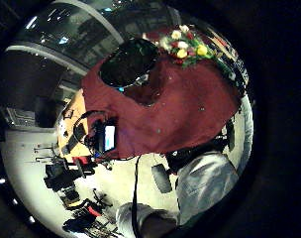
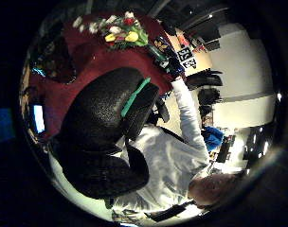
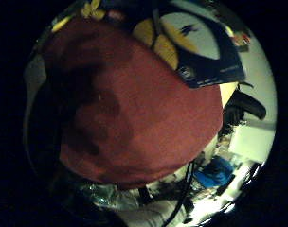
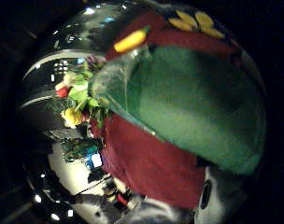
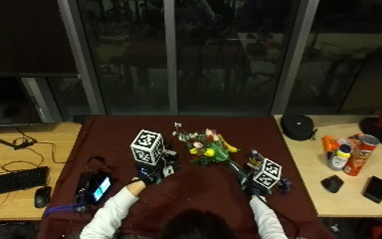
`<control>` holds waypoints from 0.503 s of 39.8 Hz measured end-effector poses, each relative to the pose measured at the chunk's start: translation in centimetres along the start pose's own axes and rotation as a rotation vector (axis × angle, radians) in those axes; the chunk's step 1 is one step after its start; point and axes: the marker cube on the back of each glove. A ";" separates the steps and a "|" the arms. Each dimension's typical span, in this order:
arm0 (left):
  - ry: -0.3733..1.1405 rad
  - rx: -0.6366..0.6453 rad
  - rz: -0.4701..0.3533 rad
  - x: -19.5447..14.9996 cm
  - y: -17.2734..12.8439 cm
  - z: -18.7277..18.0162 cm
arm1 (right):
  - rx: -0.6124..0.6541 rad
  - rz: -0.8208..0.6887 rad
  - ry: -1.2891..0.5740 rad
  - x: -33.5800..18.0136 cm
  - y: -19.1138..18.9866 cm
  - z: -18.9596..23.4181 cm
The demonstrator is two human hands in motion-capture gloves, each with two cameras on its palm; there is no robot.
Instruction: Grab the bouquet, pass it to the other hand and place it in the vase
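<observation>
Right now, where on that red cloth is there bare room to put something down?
Bare cloth lies at the far left corner, and more at the far right toward the black case. The middle is crowded: bouquet, both hands, and a lit phone at left.

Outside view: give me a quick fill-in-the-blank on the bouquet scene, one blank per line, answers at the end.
1. The bouquet lies on a cloth that is dark ___.
2. The hand at the bouquet's stem end is the person's ___ hand.
3. The left hand holds ___.
4. On the wooden desk at the person's left, beside the mouse, lies a black ___.

Missing words: red; right; nothing; keyboard.
</observation>
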 end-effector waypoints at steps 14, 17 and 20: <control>0.077 0.042 -0.016 -0.2 -1.8 -1.9 | 0.169 -0.105 -0.589 -4.1 -1.1 -5.8; 0.135 0.049 -0.013 0.1 -2.8 -2.5 | 0.164 -0.131 -0.711 -6.3 -0.8 -8.2; 0.195 0.060 -0.007 0.6 -3.8 -3.1 | 0.126 -0.169 -0.829 -8.4 -0.4 -9.8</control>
